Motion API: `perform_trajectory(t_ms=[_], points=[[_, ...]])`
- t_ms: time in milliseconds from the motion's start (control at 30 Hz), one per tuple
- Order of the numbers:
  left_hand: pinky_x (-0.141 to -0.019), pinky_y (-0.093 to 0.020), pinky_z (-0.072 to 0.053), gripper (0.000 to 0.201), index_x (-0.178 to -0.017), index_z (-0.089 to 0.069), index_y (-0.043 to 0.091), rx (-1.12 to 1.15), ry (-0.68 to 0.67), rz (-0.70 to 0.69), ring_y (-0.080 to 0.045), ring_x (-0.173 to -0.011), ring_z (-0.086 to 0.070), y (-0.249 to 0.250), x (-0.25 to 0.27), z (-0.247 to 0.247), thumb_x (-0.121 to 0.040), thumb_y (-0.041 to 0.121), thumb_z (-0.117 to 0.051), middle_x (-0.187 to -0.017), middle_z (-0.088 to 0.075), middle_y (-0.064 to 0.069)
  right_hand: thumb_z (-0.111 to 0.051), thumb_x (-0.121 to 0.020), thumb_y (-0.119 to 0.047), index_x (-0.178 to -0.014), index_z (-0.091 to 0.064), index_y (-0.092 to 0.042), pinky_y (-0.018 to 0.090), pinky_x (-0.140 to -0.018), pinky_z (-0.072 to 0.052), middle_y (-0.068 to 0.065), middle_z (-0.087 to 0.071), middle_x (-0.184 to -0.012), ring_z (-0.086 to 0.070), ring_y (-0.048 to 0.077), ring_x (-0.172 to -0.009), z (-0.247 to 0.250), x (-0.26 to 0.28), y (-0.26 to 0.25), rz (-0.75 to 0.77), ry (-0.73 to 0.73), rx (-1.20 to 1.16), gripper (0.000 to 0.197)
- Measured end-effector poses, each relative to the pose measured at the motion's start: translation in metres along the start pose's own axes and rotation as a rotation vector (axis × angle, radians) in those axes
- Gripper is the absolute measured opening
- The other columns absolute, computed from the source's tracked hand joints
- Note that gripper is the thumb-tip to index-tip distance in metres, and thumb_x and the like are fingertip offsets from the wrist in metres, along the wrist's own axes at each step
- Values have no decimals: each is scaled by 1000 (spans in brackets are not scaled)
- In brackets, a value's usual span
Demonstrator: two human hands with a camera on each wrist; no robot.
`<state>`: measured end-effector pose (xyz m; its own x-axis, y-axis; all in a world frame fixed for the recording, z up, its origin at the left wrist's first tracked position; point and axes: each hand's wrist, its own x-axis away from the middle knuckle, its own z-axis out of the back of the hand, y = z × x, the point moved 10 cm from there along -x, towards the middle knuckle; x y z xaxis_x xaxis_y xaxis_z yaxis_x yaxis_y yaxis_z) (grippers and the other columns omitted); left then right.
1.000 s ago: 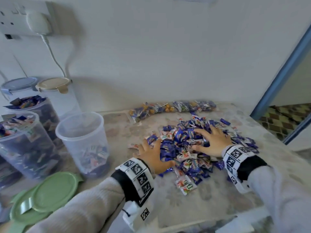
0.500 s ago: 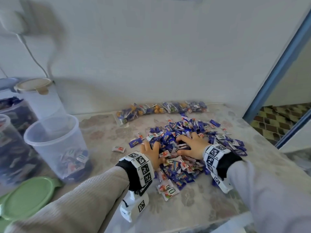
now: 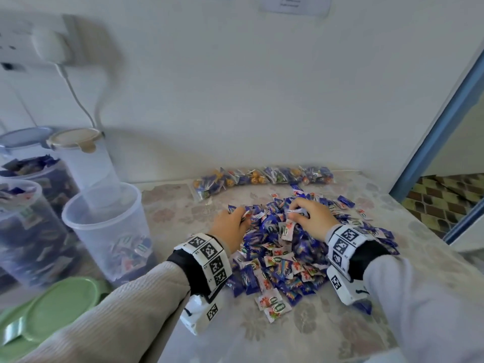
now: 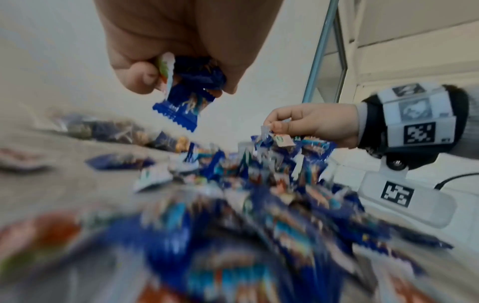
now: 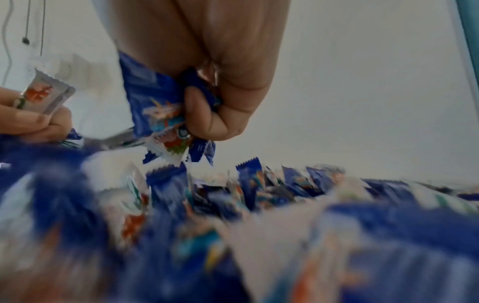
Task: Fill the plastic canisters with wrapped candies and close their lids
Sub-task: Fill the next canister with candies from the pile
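Your left hand (image 3: 230,221) and right hand (image 3: 311,218) each clutch a fistful of wrapped candies (image 3: 275,258) from the pile beneath them on the counter (image 3: 167,205); the open canister (image 3: 110,231) stands left of your left hand.

- The head view looks forward and down from above onto the table (image 3: 309,320), both hands on the candy pile (image 3: 277,252)
- The left wrist view sits low and close behind the left hand (image 4: 178,41), facing the wall, the right hand (image 4: 316,127) opposite
- The right wrist view is as close behind the right hand, skimming the same pile, the left hand at its left edge
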<state>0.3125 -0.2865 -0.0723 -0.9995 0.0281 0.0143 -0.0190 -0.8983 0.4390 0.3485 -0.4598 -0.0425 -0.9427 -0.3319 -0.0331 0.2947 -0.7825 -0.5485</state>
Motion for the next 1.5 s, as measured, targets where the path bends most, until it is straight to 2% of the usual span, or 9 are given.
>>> perform_trajectory(t_ms=[167, 333, 467, 700, 900, 1100, 1233, 1400, 1500], points=[[-84, -35, -42, 32, -121, -43, 9, 49, 227, -137, -26, -90, -48, 17, 31, 86, -100, 30, -31, -106, -52, -13, -54, -95, -18, -92, -57, -9, 12, -51, -33, 1, -54, -78, -47, 15, -66, 20, -8, -23, 22, 93, -105, 10], [-67, -35, -33, 32, -88, -41, 11, 279, 533, -381, -30, -74, -45, 11, 93, 196, -89, 43, -33, -78, -45, -8, -57, -93, -16, -86, -57, -15, 23, -62, -39, 3, -61, -85, -54, 22, -76, 34, -12, -59, 78, 175, -209, 7], [-67, -40, -37, 33, -84, -41, 12, 175, 652, -429, -28, -70, -42, -34, 124, 242, -91, 41, -27, -77, -44, -10, -57, -92, -14, -91, -60, -12, 7, -56, -38, -3, -59, -83, -52, 9, -69, 35, -14, -89, 124, 174, -263, 4], [-70, -40, -37, 26, -86, -40, 24, -81, 521, -281, -22, -73, -38, -113, 122, 214, -90, 44, -23, -80, -43, -1, -57, -93, -16, -89, -62, -15, 1, -62, -37, -7, -63, -88, -55, -9, -73, 17, -11, -136, 223, 65, -282, 6], [-90, -37, -35, 50, -100, -67, 25, -60, 405, -309, -19, -99, -45, -123, 127, 205, -81, 60, -37, -104, -55, 2, -56, -92, -19, -87, -61, -23, 8, -62, -41, -4, -63, -84, -56, 12, -75, 2, -13, -191, 278, -13, -350, 8], [-104, -31, -23, 78, -133, -39, 29, 47, 435, -290, -10, -127, -28, -135, 137, 199, -69, 74, -45, -139, -33, 3, -56, -92, -13, -89, -59, -14, 7, -64, -43, -6, -59, -79, -54, 2, -69, -10, -18, -277, 411, -67, -470, 5], [-105, -22, -25, 104, -139, -19, 28, 284, 411, -232, -3, -128, -29, -151, 135, 186, -58, 86, -47, -138, -27, 10, -59, -91, -16, -88, -59, -17, 14, -69, -46, -7, -61, -79, -57, -2, -69, -36, -23, -323, 465, -120, -448, 4], [-104, -22, -32, 112, -141, -23, 16, 486, 449, -167, -7, -128, -38, -165, 133, 179, -56, 79, -58, -142, -34, 4, -64, -88, -17, -97, -61, -10, 7, -67, -34, 6, -57, -91, -50, 16, -80, -57, -22, -356, 584, 123, -239, 11], [-109, -33, -35, 107, -140, -26, 14, 563, 446, -152, -7, -129, -40, -168, 131, 177, -57, 69, -66, -140, -41, 3, -65, -87, -21, -102, -61, -10, 13, -68, -30, 4, -50, -92, -50, 17, -81, -77, -18, -365, 665, 97, -141, 19]])
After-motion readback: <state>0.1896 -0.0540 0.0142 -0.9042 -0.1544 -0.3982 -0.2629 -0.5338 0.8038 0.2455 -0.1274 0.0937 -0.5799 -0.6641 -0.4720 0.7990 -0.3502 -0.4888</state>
